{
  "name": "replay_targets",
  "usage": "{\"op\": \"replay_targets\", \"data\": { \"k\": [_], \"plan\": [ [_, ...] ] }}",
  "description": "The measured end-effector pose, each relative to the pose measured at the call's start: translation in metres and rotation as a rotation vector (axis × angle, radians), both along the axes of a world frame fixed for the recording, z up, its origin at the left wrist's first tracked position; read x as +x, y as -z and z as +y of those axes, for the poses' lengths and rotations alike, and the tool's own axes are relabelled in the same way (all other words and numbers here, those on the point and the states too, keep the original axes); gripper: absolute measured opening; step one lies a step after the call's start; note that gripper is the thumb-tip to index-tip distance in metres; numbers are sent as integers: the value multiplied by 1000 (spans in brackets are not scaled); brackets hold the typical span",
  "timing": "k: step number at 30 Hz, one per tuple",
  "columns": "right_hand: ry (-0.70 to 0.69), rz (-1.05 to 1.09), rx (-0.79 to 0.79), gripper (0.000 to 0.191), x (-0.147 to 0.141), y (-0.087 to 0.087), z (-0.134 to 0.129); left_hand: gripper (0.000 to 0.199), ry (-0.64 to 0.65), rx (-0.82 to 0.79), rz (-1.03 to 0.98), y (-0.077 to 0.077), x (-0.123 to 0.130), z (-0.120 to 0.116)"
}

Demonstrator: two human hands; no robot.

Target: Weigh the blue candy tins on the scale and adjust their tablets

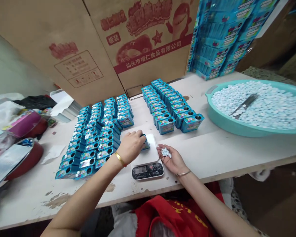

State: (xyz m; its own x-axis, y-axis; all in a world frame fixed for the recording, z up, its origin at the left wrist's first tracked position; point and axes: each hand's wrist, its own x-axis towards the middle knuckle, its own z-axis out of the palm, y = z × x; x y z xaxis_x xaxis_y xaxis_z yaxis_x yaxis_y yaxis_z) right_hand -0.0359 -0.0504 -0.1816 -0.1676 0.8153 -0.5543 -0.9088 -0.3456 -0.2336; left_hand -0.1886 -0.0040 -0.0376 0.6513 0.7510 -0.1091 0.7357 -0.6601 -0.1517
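At 9 o'clock on the chipped white worktop (32, 197), a dark red bowl (24, 161) holds foil packaging, close to the left block of open blue candy tins (93, 138), which stand in tight rows, some with white candies showing inside. The left hand (130, 146), with a gold bangle (120, 159) at the wrist, arches palm-down from 7 o'clock, its fingers closed around a small blue tin (145, 144) resting on the white platform of a digital kitchen scale (148, 171). The hands are apart: the right hand (171, 158) lies palm-up just beside the scale, lightly cupped around a small heap of loose white candies (166, 152). Those candies could roll off if the palm tilts, and a knock from the left wrist could topple the neighbouring tins or shift the tin on the platform, upsetting the scale's reading. At 1 o'clock stands a second block of blue tins (170, 108), its nearest tins close to the right hand. At 2 o'clock, a turquoise plastic basin (227, 128) brims with more white candies (259, 105), with a metal scraper (244, 105) lying on top.
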Motion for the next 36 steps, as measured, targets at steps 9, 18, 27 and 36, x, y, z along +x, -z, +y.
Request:
{"op": "replay_targets", "data": {
  "k": [9,18,27,36],
  "plan": [
    [11,-69,-51,16,25,-1,-27,24,-22,92,-442,-6,-33,-8],
    [47,-241,-81,16,46,-9,-70,18,-307,55,-815,20,-85,-37],
    [34,-195,-144,24,29,-38,-65,17,-223,62,-782,36,-89,-38],
    [-79,-163,-75,21,0,-49,-57,17,-99,22,-777,32,-76,-22]
  ]
}}
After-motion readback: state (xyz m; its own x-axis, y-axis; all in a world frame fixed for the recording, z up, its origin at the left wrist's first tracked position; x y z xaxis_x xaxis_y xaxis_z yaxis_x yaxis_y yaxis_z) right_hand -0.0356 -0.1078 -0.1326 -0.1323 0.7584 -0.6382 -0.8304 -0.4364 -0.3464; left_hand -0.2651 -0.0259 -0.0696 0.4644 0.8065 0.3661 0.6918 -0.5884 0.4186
